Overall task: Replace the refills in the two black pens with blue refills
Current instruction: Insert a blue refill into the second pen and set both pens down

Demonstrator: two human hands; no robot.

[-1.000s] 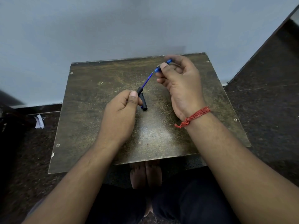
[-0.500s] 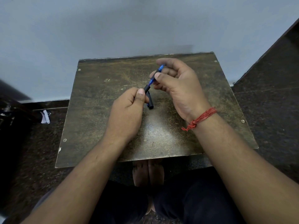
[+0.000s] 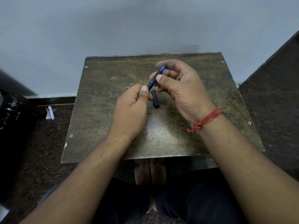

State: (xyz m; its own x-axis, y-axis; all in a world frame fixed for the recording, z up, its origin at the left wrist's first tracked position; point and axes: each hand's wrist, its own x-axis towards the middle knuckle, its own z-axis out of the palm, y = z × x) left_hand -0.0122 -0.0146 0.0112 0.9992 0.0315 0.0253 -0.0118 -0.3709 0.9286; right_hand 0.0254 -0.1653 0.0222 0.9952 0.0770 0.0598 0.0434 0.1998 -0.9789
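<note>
The slim black-and-blue plastic pen (image 3: 155, 77) slants up-right between both grips, left hand (image 3: 132, 109) pinching its lower end, right hand (image 3: 179, 88) its upper.

Small table (image 3: 103, 110) against the wall (image 3: 113, 26), pen (image 3: 154, 79) held above its middle between left hand (image 3: 131, 110) and right hand (image 3: 181, 88), cap (image 3: 155, 99) lying on the table beneath, paper scrap (image 3: 49, 113) on the floor (image 3: 275, 110) to the left.

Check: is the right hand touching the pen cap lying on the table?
Apart. The head view shows the right hand raised, pinching the pen, with bare table visible between its fingers and the cap.
</note>
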